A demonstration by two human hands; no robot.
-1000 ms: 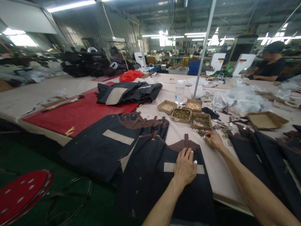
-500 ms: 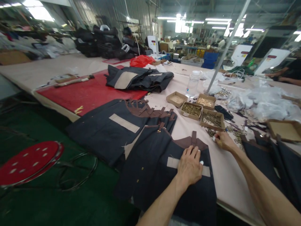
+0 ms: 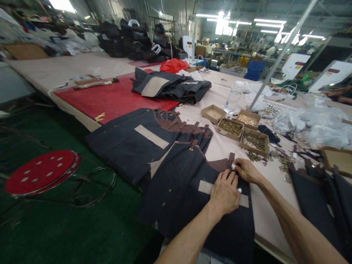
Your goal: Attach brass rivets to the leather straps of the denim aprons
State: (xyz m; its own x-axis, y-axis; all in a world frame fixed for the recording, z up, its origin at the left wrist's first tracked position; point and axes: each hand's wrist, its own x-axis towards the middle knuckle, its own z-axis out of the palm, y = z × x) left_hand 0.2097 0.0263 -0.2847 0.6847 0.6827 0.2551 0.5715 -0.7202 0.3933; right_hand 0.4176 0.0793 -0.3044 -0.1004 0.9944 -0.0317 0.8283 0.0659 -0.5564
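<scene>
My left hand (image 3: 224, 194) rests flat on a dark fabric piece (image 3: 189, 183) with a beige strip, its fingers stretched toward the brown upper edge. My right hand (image 3: 247, 171) is pinched closed at the brown tab (image 3: 231, 160) on that edge, just beside my left fingertips. Whatever lies between the pinched fingers is too small to make out. White wrapping covers some fingertips on both hands. Overlapping to the left is a stack of similar dark pieces (image 3: 132, 141) with brown tabs.
Small boxes of metal fittings, such as this one (image 3: 254, 142), stand past my right hand, with loose fittings (image 3: 253, 156) spilled nearby. Behind are a clear bottle (image 3: 233, 97), a slanted metal pole (image 3: 283, 55) and plastic bags (image 3: 316, 123). A red stool (image 3: 42, 170) stands at left.
My right hand has moved left from the loose fittings by the boxes to the brown tab. My left hand stays on the fabric. The camera view has shifted slightly.
</scene>
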